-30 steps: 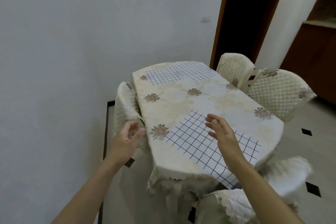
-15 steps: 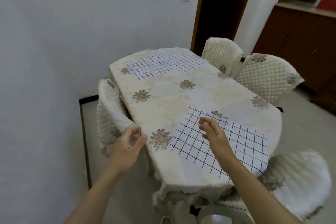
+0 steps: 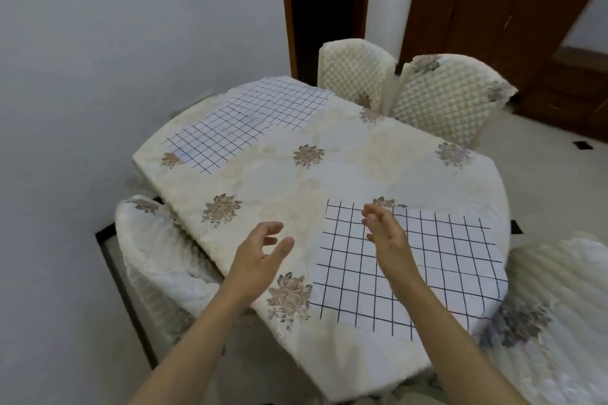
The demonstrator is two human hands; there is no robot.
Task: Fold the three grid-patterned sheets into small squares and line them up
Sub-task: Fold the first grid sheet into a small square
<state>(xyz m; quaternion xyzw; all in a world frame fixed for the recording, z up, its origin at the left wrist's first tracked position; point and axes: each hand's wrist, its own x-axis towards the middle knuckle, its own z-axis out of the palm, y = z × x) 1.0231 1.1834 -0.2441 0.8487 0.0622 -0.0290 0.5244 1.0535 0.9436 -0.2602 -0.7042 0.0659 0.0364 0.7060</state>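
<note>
A white sheet with a black grid [image 3: 441, 260] lies flat near the table's front right edge. At the far left end lies more grid-patterned sheet [image 3: 250, 118], seemingly two overlapping pieces, though I cannot tell for sure. My left hand [image 3: 260, 260] hovers open above the tablecloth, just left of the near sheet. My right hand [image 3: 386, 233] is held open, edge-on, over the near sheet's left part. Neither hand holds anything.
The oval table [image 3: 329, 171] wears a cream cloth with flower prints. Quilted covered chairs stand at the far right [image 3: 441, 99], the left [image 3: 158, 250] and the near right [image 3: 556, 316]. A white wall is on the left, a dark doorway [image 3: 325, 6] behind.
The view has come closer to the table and turned right. Both hands moved forward over the table, the left one from beside the edge to above the cloth.
</note>
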